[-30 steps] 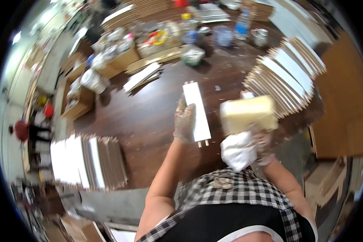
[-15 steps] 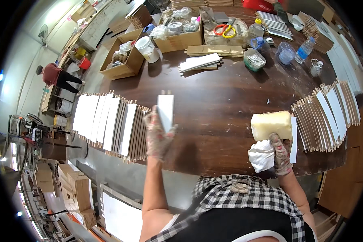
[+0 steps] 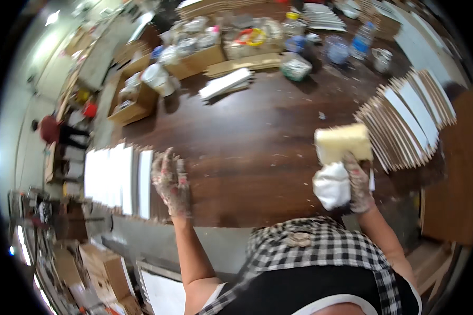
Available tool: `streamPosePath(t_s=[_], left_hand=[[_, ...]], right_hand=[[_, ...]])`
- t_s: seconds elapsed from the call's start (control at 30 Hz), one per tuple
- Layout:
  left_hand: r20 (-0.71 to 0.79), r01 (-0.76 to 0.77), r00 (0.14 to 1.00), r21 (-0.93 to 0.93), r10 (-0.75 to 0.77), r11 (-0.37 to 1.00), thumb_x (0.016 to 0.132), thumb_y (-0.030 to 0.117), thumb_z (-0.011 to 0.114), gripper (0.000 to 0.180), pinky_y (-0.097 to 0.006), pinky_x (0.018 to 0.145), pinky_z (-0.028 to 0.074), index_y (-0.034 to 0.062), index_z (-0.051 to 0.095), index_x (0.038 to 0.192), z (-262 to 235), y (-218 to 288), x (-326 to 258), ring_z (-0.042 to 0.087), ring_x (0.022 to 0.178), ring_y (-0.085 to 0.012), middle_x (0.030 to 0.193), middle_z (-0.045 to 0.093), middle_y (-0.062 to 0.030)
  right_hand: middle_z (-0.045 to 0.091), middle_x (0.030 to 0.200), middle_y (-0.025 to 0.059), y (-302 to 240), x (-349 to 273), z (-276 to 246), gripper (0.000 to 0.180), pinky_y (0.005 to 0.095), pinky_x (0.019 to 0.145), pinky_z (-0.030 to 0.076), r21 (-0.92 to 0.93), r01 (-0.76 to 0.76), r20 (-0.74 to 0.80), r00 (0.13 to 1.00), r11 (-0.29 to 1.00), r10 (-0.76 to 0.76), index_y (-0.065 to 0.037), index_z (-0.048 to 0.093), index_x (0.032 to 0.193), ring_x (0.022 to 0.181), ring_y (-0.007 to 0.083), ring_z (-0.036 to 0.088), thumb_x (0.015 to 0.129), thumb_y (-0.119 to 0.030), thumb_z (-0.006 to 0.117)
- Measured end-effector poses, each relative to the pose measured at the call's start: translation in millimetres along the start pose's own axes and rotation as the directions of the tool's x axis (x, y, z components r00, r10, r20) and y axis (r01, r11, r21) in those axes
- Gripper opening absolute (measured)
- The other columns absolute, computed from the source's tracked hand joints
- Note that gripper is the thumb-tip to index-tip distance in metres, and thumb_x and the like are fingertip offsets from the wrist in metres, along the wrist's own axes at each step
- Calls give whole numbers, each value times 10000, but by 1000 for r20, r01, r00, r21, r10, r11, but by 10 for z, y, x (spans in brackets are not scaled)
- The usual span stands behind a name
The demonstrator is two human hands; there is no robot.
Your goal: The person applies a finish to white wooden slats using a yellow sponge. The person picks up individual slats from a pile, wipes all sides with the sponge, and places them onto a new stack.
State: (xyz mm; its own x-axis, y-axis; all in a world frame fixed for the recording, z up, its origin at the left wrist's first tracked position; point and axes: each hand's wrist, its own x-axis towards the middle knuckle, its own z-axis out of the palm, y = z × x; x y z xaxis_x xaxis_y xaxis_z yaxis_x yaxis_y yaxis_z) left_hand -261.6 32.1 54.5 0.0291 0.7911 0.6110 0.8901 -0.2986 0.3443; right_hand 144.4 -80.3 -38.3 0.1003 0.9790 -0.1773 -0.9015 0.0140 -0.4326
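Observation:
My left hand (image 3: 172, 184), in a patterned glove, rests at the right end of a row of white slats (image 3: 121, 176) with wooden pegs on their ends. Its fingers are stretched out and slightly apart, somewhat blurred, and cover the last slats; no slat shows clearly in its grasp. My right hand (image 3: 358, 184), gloved too, grips a pale yellow block (image 3: 341, 143) that looks like sponge or wax, fingers over its near edge. A crumpled white cloth (image 3: 331, 186) lies against that hand. Beside the block, a sliver of another white piece (image 3: 372, 179) shows, mostly hidden.
A second row of slats (image 3: 404, 123) fans out on the right of the dark table (image 3: 247, 168). Far back stand cardboard boxes (image 3: 136, 107), a white tub (image 3: 159, 80), bottles (image 3: 361, 42), scissors (image 3: 255, 37) and loose slats (image 3: 226, 84). Another person (image 3: 58, 131) stands away at the left.
My left hand has moved left and slightly down from mid-table to the row's end; the white slat it held no longer shows in it. My right hand keeps the yellow block. The view has shifted.

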Motion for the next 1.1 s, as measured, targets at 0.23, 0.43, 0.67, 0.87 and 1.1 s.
streamPosePath(t_s=[0.23,0.43,0.67,0.87,1.1], left_hand=[[773,820,519,-571,365,42,805,163,682,794,-324,771,506,90,186,1420,612,2011,-553,534,1054,-206,1280,453,-142],[703,854,373,-515,605,74,804,181,687,512,-320,833,507,5,455,1224,835,2487,-627,573,1004,-174,1104,589,-92],[637,930,189,-360,748,72,833,156,647,373,-238,666,481,-2,492,1132,1118,2667,-1079,573,824,-100,996,600,-47],[433,325,191,-875,881,360,825,145,576,348,-318,833,472,18,516,1143,1919,2580,-1761,571,960,-203,1068,584,-119],[569,810,26,-494,822,316,817,95,639,377,-230,760,484,25,474,1149,1824,2990,-1838,559,873,-149,1073,572,-84]], right_hand=[[515,1178,97,-14,-126,787,626,359,902,498,-532,566,147,794,629,-590,-22,405,1263,1067,211,548,756,-164,744],[584,1070,119,-237,-412,34,380,307,824,523,-283,529,-82,818,800,-569,-10,464,1209,931,207,606,881,-156,586],[573,1124,97,-367,-873,216,486,326,807,523,23,419,-196,892,908,-407,-18,456,1241,958,200,592,866,-290,603],[575,1103,99,-340,-1267,-96,411,301,839,512,-304,443,-177,843,843,-507,-1,476,1201,980,183,583,880,-229,594],[578,1149,140,-358,-1583,-219,491,369,807,536,-411,531,-414,615,741,-671,-6,457,1231,951,249,610,878,-325,579]])
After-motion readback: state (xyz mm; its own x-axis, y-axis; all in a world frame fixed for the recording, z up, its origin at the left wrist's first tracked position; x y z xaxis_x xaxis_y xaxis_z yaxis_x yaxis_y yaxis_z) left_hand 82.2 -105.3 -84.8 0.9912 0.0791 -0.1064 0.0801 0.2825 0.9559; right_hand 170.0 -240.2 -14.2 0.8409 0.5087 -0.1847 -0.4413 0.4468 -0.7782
